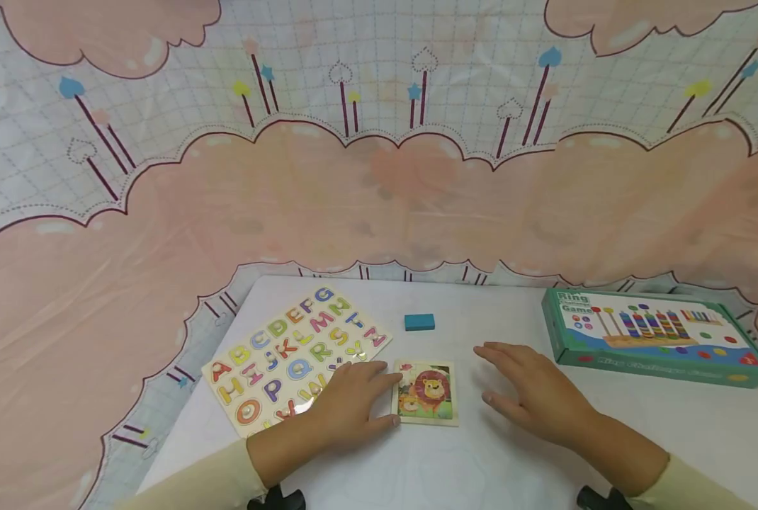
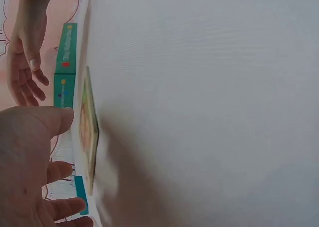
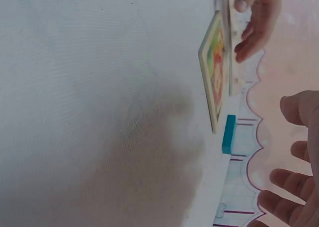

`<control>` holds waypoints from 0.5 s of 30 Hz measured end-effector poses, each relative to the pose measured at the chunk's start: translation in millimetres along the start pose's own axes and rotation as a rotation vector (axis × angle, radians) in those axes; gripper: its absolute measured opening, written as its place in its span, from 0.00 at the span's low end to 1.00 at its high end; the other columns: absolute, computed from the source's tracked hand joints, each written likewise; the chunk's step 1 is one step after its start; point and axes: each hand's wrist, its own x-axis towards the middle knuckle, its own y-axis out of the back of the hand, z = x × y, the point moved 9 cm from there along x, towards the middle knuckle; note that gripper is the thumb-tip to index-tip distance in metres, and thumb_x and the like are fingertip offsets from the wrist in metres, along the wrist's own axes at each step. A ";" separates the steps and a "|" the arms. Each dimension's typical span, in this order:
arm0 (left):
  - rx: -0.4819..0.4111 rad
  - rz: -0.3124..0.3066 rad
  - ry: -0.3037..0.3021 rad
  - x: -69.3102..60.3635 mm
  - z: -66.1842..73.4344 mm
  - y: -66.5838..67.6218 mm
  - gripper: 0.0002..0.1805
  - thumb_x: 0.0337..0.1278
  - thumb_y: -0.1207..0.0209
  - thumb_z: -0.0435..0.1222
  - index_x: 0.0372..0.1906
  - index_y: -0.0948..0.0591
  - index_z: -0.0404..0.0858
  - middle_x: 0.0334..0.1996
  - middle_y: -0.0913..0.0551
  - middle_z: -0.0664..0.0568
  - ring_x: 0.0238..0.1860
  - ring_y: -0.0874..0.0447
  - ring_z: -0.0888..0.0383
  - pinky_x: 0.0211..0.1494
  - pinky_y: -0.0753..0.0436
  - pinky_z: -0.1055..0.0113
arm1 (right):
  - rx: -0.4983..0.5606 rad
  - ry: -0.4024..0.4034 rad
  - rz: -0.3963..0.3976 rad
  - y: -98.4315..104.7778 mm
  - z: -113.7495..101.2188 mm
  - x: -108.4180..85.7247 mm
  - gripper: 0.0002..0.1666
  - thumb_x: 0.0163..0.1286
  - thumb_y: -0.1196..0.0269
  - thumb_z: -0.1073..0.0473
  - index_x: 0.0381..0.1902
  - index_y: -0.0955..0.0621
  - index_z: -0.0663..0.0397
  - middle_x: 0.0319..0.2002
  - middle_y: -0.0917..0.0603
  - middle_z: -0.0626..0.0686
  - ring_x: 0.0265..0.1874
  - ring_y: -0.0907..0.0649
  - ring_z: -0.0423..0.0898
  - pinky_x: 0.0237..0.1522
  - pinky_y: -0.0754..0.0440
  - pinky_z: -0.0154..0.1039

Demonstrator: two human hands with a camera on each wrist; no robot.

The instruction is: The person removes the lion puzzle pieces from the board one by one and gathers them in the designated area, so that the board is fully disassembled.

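Slanting at my far left, a cream rectangular board of colourful letters [image 1: 299,336] lies with part of its near edge hidden, and I expect it limits sweeping that way. Next comes my left hand [image 1: 353,400], fingers loosely spread and holding nothing, by the left edge of a square lion picture in a pale, wood-looking frame [image 1: 433,389]; whether a fingertip touches it I cannot tell. Just beyond that square, a small blue rectangular block [image 1: 420,322] sits apart. The square rests flat on the white table [image 1: 468,460]; I judge it light, stiff, smooth-faced and fairly sturdy, best pinched by opposite sides of its thin frame. To its right my right hand [image 1: 535,391] hovers, fingers relaxed, gripping nothing, well off the edge. Farther right, a long green game box [image 1: 659,336] bounds me; the easiest room seems toward my body.
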 end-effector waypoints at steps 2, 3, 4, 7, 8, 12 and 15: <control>-0.014 -0.020 0.018 -1.2 -1.5 -6.4 0.38 0.66 0.34 0.59 0.77 0.25 0.51 0.76 0.28 0.47 0.78 0.32 0.47 0.80 0.38 0.38 | 0.039 -0.018 -0.024 -5.4 2.0 2.0 0.42 0.69 0.25 0.45 0.77 0.26 0.41 0.73 0.22 0.50 0.71 0.23 0.57 0.67 0.22 0.64; -0.020 -0.029 0.027 -1.8 -2.1 -9.0 0.38 0.66 0.35 0.60 0.78 0.25 0.52 0.77 0.29 0.48 0.79 0.34 0.48 0.81 0.40 0.38 | 0.058 -0.028 -0.043 -8.5 3.3 2.8 0.41 0.69 0.25 0.45 0.78 0.26 0.41 0.73 0.22 0.50 0.71 0.23 0.57 0.67 0.22 0.64; -0.025 -0.032 0.030 -2.0 -2.3 -11.0 0.39 0.66 0.35 0.61 0.78 0.26 0.53 0.78 0.29 0.48 0.79 0.35 0.48 0.81 0.41 0.38 | 0.079 -0.036 -0.063 -11.8 4.7 3.7 0.41 0.70 0.26 0.45 0.78 0.26 0.41 0.73 0.22 0.50 0.72 0.24 0.57 0.67 0.22 0.64; -0.038 -0.037 0.028 -2.2 -0.9 -14.8 0.39 0.67 0.36 0.61 0.79 0.27 0.53 0.79 0.31 0.48 0.80 0.37 0.48 0.82 0.43 0.38 | 0.154 -0.061 -0.140 -22.1 8.7 6.2 0.41 0.70 0.26 0.45 0.78 0.26 0.40 0.74 0.24 0.50 0.74 0.26 0.58 0.68 0.24 0.65; -0.043 -0.037 0.026 -2.1 0.0 -15.3 0.39 0.67 0.36 0.60 0.79 0.27 0.53 0.79 0.32 0.47 0.81 0.37 0.48 0.82 0.43 0.38 | 0.178 -0.065 -0.164 -25.2 9.9 7.3 0.41 0.71 0.27 0.45 0.78 0.27 0.40 0.75 0.24 0.51 0.75 0.26 0.58 0.68 0.24 0.66; -0.056 -0.050 0.026 -1.3 2.1 -18.2 0.40 0.68 0.37 0.60 0.81 0.30 0.54 0.81 0.36 0.46 0.82 0.41 0.47 0.82 0.44 0.39 | 0.238 -0.060 -0.209 -33.7 12.4 14.0 0.40 0.72 0.27 0.46 0.78 0.27 0.42 0.75 0.25 0.53 0.76 0.28 0.60 0.70 0.27 0.67; -0.050 -0.062 0.027 -0.5 2.2 -20.8 0.40 0.69 0.37 0.60 0.82 0.31 0.55 0.82 0.38 0.46 0.83 0.43 0.46 0.83 0.45 0.40 | 0.259 -0.048 -0.194 -37.6 11.7 21.7 0.39 0.73 0.28 0.47 0.78 0.27 0.44 0.75 0.25 0.54 0.75 0.28 0.61 0.70 0.27 0.68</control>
